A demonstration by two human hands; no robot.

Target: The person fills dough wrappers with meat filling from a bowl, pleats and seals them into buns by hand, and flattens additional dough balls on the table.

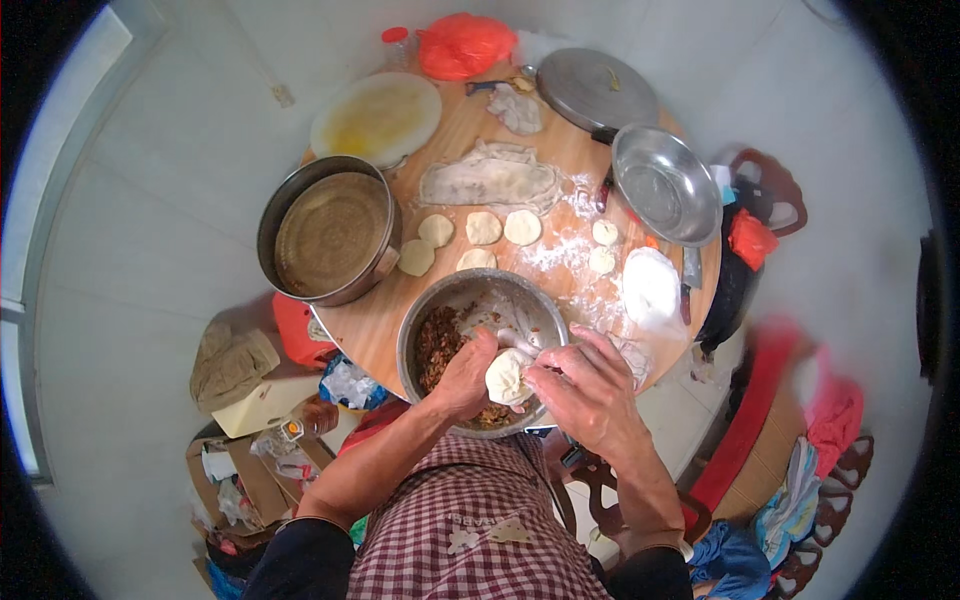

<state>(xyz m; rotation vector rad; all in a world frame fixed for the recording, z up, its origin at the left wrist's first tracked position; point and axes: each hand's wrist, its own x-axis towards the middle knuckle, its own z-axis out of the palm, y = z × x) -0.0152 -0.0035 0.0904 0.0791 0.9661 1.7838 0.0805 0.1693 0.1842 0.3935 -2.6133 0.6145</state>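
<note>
A pleated dough bun (507,377) rests in my left hand (466,375), whose thumb lies along its upper side. At the bun's right edge, the fingertips of my right hand (589,386) pinch the dough. Both hands are above the near rim of a metal bowl (556,319). Chopped brown filling (442,345) lies mostly at the bowl's left side, and a white spoon (517,339) sits inside, partly hidden by my hands. Beyond the bowl, several flat dough rounds (523,227) lie on the wooden table (360,330).
A deep round steamer pan (390,259) stands at the left. Two small dough pieces (604,232) lie in scattered flour, near a steel basin (705,217), a bag of flour (651,289) and a knife (691,270). Farther back are a folded cloth (487,180) and a round lid (596,86).
</note>
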